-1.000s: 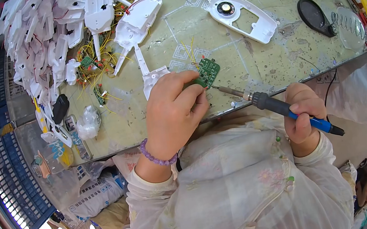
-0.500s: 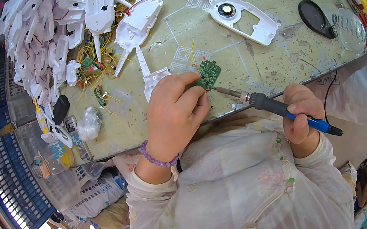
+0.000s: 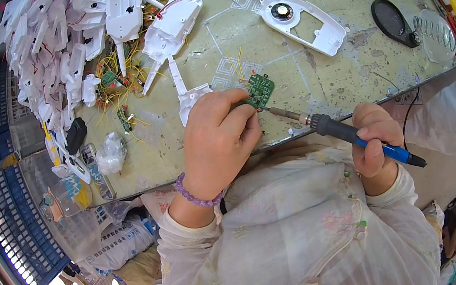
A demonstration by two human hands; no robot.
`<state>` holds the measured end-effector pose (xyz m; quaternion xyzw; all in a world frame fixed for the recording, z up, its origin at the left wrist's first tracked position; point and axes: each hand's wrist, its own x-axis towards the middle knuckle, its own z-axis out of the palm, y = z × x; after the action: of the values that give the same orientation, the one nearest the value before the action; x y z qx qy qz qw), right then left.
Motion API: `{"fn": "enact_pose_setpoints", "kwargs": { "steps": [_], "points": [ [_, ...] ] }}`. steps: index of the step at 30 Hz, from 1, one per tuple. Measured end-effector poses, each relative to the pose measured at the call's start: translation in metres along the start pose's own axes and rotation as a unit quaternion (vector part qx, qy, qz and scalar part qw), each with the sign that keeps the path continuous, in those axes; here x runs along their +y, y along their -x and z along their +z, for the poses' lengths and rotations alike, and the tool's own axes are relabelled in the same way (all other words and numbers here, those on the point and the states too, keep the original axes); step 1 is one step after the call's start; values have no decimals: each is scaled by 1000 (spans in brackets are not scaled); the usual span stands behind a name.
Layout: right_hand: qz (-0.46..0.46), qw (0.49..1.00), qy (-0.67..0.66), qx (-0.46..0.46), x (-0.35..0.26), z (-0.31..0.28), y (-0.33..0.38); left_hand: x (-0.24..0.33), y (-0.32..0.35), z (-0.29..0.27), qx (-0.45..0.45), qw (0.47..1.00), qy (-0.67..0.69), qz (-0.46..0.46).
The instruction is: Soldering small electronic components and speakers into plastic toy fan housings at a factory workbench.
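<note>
My left hand (image 3: 218, 138) is closed at the near edge of the table, its fingertips pinching the lower left of a small green circuit board (image 3: 261, 90). Thin yellow wires (image 3: 237, 64) rise from the board's far side. In my closed right hand (image 3: 376, 139) is a blue and black soldering iron (image 3: 336, 129), slanting toward the left. Its tip meets the near edge of the board, close to my left fingertips; whether it touches is too small to tell. A white plastic housing part (image 3: 194, 101) lies just behind my left hand.
White housings (image 3: 52, 50) are heaped at the far left, beside green boards with tangled yellow wires (image 3: 122, 93). A housing with a round speaker (image 3: 298, 19) lies at the back. Right of it are a black oval part (image 3: 391, 20) and a coiled wire stand (image 3: 434, 34).
Almost nothing differs. My left hand has shifted very slightly, and the soldering iron stays at the board's near edge.
</note>
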<state>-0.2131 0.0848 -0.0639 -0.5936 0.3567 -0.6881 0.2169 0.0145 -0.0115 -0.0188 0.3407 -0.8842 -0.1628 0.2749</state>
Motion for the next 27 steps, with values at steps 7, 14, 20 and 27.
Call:
{"fn": "enact_pose_setpoints", "kwargs": {
  "steps": [7, 14, 20, 27],
  "points": [
    [-4, 1000, 7, -5, 0, 0, -1, 0, -2, 0, -3, 1000, -9, -7],
    [-7, 1000, 17, -8, -1, 0, -1, 0, -2, 1, 10, 1000, -9, 10],
    [-4, 999, 33, -11, -3, -1, -2, 0, -2, 3, 15, 1000, -12, 8],
    [-5, 999, 39, 13, -1, -1, 2, -1, -1, 3, 12, 1000, -10, 6]
  ]
}}
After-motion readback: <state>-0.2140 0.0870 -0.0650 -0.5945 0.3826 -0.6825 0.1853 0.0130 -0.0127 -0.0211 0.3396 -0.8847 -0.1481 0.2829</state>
